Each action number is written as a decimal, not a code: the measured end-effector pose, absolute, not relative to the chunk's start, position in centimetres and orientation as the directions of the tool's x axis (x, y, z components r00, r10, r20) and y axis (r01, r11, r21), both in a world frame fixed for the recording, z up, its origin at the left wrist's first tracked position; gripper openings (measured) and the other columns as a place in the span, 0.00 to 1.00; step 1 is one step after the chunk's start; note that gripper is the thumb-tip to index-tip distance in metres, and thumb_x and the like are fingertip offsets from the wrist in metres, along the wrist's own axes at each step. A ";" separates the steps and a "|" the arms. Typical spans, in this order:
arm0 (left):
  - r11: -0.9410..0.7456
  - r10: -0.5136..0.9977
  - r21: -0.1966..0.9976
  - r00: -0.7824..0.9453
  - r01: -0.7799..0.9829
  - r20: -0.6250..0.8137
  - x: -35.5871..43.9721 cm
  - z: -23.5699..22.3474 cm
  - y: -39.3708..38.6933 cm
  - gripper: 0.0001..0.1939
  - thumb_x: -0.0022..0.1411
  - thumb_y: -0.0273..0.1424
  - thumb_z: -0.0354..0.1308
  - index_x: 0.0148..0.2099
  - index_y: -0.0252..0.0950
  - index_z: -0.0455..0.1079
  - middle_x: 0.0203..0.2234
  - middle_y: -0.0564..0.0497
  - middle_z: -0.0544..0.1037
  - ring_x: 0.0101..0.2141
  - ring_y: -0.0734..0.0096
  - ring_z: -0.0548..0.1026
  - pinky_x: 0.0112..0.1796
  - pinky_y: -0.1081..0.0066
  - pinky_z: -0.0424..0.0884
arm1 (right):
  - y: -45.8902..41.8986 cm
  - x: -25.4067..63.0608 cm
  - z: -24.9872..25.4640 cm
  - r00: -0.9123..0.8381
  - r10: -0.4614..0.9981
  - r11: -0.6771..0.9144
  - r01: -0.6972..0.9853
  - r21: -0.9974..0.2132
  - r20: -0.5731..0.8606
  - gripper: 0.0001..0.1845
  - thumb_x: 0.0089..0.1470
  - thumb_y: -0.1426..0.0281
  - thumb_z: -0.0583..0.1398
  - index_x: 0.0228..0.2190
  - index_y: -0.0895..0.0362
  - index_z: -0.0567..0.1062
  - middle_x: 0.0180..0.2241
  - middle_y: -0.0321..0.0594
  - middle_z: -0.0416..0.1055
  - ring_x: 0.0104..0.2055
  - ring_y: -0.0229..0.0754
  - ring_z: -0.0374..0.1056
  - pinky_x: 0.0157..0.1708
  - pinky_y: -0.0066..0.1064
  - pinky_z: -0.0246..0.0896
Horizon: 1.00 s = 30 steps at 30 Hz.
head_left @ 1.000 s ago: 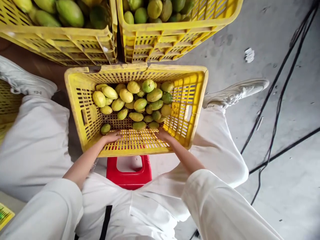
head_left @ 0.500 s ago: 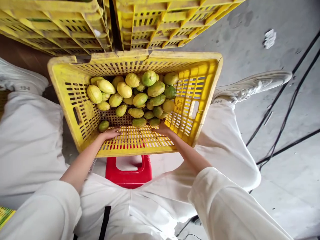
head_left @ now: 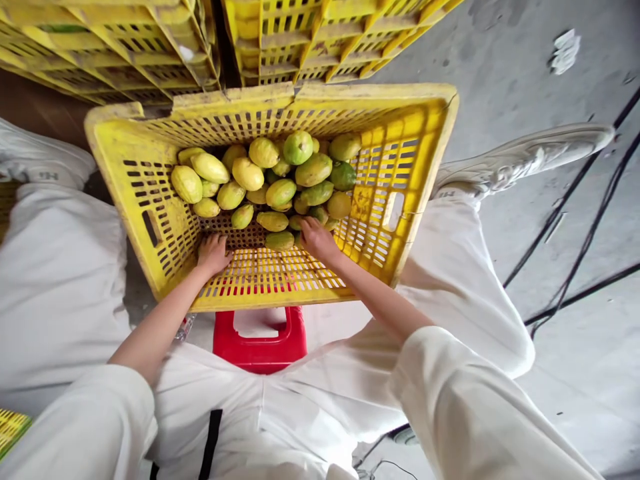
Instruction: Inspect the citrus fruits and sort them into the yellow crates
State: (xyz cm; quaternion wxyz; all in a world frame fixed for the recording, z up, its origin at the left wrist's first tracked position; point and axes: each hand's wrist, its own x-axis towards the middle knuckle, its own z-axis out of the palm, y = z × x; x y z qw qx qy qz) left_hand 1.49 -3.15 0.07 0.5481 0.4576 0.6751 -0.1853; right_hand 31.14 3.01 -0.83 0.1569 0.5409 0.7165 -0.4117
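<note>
A yellow slatted plastic crate (head_left: 435,160) tilts toward me and holds many oval yellow-green fruits (head_left: 247,174), like lemons or guavas. My left hand (head_left: 213,253) is at the crate's near left corner, its fingers curled over the spot of a lone green fruit, which it hides. My right hand (head_left: 320,241) lies at the near right edge of the pile with bent fingers closed over a green fruit there, mostly hidden beneath it. A yellow-green fruit (head_left: 279,241) lies just left of the right hand.
Two more yellow crates (head_left: 115,40) stand behind this one. A red plastic stool (head_left: 260,357) is under the near edge, between my white-trousered legs. Black cables (head_left: 575,227) cross the grey floor at right, with a crumpled white scrap (head_left: 565,51) farther back.
My left hand has moved left and up from the near wall onto the lone green fruit. My right hand has risen over the near right fruits. The view has shifted slightly.
</note>
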 end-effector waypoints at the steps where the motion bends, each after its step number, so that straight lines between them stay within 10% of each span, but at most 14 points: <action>1: 0.499 0.420 0.204 -0.029 0.842 -0.907 1.4 -0.2 -3.2 0.32 0.58 0.35 0.54 0.63 0.29 0.58 0.66 0.36 0.53 0.66 0.41 0.45 0.62 0.45 0.39 | 3.3 30.3 -1.2 -0.388 0.647 0.112 0.900 -0.422 -0.657 0.20 0.60 0.75 0.48 0.51 0.62 0.69 0.53 0.56 0.67 0.56 0.54 0.61 0.52 0.41 0.59; 10: 0.649 0.325 0.019 -0.254 0.761 -0.911 0.6 -0.4 -1.9 0.23 0.53 0.32 0.61 0.51 0.28 0.68 0.56 0.30 0.67 0.60 0.36 0.60 0.56 0.48 0.60 | 3.2 26.2 -3.8 -0.299 0.712 0.114 0.942 -0.314 -0.636 0.22 0.61 0.80 0.42 0.45 0.67 0.72 0.51 0.64 0.65 0.54 0.58 0.60 0.45 0.45 0.60; 18: 0.949 0.219 0.223 0.039 0.222 -0.975 1.4 4.2 0.8 0.24 0.55 0.44 0.52 0.49 0.34 0.67 0.42 0.40 0.79 0.45 0.55 0.77 0.44 0.58 0.75 | 3.6 27.7 0.9 -0.232 0.736 -0.197 0.826 -0.528 -0.636 0.19 0.51 0.66 0.61 0.42 0.64 0.72 0.45 0.58 0.70 0.53 0.60 0.62 0.55 0.51 0.57; 21: 0.948 0.310 0.317 0.162 0.017 -0.937 3.0 8.1 1.8 0.24 0.55 0.42 0.47 0.49 0.34 0.68 0.39 0.42 0.79 0.43 0.55 0.78 0.42 0.57 0.76 | 3.8 27.3 4.0 -0.214 0.742 -0.336 0.701 -0.629 -0.635 0.22 0.55 0.58 0.54 0.44 0.61 0.71 0.43 0.52 0.73 0.47 0.52 0.69 0.48 0.44 0.67; 25: 0.829 0.487 0.323 0.306 -0.458 -0.818 5.5 13.8 1.7 0.23 0.52 0.37 0.50 0.49 0.31 0.69 0.40 0.41 0.79 0.43 0.55 0.78 0.36 0.64 0.78 | 3.2 25.9 8.8 -0.224 0.698 -0.674 0.116 -0.730 -0.680 0.25 0.58 0.53 0.45 0.45 0.56 0.68 0.42 0.44 0.75 0.44 0.44 0.72 0.37 0.34 0.73; 28: 0.703 0.597 0.310 0.293 -0.640 -0.747 7.0 17.6 0.7 0.20 0.54 0.35 0.49 0.47 0.31 0.70 0.41 0.40 0.79 0.43 0.57 0.78 0.32 0.68 0.77 | 2.0 25.1 12.7 -0.349 0.613 -0.754 -0.525 -0.393 -0.709 0.19 0.52 0.54 0.56 0.40 0.54 0.69 0.39 0.42 0.76 0.43 0.44 0.73 0.33 0.30 0.74; 30: 0.630 0.649 0.330 0.243 -0.703 -0.721 7.7 19.8 -0.2 0.19 0.57 0.35 0.48 0.47 0.32 0.70 0.41 0.40 0.78 0.43 0.57 0.78 0.35 0.64 0.78 | 1.1 24.8 15.2 -0.420 0.616 -0.726 -0.631 -0.274 -0.666 0.16 0.52 0.59 0.58 0.40 0.54 0.70 0.37 0.41 0.77 0.42 0.43 0.73 0.32 0.28 0.74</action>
